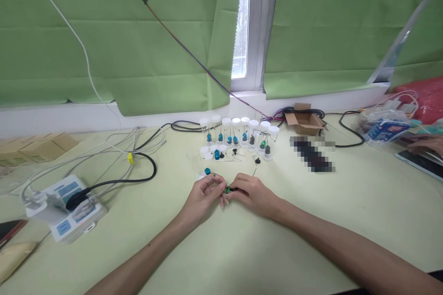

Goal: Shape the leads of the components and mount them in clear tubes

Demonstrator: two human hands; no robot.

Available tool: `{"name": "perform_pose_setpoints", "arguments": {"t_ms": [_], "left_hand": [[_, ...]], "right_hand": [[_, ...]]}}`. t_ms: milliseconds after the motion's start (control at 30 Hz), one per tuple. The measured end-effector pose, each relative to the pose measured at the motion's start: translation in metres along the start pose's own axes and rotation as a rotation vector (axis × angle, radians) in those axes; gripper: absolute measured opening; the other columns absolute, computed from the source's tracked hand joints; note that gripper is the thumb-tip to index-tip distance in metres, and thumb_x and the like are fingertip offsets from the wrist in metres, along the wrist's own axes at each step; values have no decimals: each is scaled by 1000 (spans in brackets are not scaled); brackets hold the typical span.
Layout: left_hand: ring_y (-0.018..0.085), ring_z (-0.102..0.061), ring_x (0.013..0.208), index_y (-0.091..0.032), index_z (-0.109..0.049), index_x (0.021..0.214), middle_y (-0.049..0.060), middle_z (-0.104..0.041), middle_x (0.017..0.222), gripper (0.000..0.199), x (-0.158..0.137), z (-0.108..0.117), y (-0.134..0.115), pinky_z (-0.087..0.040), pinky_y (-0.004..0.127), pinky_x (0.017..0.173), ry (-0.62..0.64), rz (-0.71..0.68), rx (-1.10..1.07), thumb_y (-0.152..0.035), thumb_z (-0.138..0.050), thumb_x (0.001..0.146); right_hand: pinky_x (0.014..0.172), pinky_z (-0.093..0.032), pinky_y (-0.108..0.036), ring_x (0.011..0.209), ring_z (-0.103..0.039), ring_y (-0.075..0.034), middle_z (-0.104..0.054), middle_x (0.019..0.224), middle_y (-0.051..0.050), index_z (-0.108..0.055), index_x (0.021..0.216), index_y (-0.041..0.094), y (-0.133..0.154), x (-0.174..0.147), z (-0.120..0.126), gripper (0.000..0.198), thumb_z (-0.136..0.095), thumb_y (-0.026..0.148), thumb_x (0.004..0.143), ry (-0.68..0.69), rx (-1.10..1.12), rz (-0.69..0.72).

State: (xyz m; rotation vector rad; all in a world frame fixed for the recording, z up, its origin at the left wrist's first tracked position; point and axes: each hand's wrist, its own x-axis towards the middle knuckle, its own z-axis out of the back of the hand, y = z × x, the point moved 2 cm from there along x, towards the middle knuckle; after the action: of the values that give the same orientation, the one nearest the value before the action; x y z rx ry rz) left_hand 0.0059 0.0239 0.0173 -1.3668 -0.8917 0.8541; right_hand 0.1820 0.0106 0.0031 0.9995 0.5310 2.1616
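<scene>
My left hand (209, 191) is closed, thumb and fingertips pinching a small green part (227, 189). Against it, my right hand (254, 193) is closed too, its fingers on a small dark piece (234, 189) that touches the green part; its kind is too small to tell. Just beyond my left hand lies a blue-green part (207, 171). A thin metal rod (255, 172) shows behind my right hand. Farther off are a black part (258, 160), a blue part (217, 154), bent wires and white caps (206, 153). Behind them stands a row of clear white-capped tubes (245, 132) holding blue, green or dark parts.
On the left sit a power strip (69, 209) with plugs and cables, and cardboard boxes (38, 147). An open carton (305, 122) stands at the back. To the right are a blurred dark object (313, 154), a blue packet (387, 130) and another person's hand (427, 145) over a phone (420, 163).
</scene>
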Motion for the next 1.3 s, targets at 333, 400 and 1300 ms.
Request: {"name": "perform_pose_setpoints", "arguments": {"t_ms": [333,400,1300], "left_hand": [[14,-63,58,-17,-62,87,0,-67,69,20,2,4,6,-51,28,65,9,-1,-8,-37,-66,89],[15,-64,58,-17,-62,87,1,-68,70,21,1,4,6,-51,29,66,2,3,-15,-38,-67,87],[9,-55,61,-15,-69,81,-1,-61,72,23,-3,-2,10,-45,21,57,-98,117,-352,-34,-80,76]], "right_hand": [[72,-51,-27,76,-60,-16,-60,85,-5,-68,89,18,-2,-1,-1,16,-58,27,96,-51,20,0],[72,-50,-27,75,-60,-15,-60,84,-4,-68,87,18,-2,-1,-1,16,-58,27,96,-44,25,-3],[70,-50,-26,73,-60,-15,-62,81,-4,-69,87,18,1,-1,-3,19,-60,34,95,-69,96,-6]]}}
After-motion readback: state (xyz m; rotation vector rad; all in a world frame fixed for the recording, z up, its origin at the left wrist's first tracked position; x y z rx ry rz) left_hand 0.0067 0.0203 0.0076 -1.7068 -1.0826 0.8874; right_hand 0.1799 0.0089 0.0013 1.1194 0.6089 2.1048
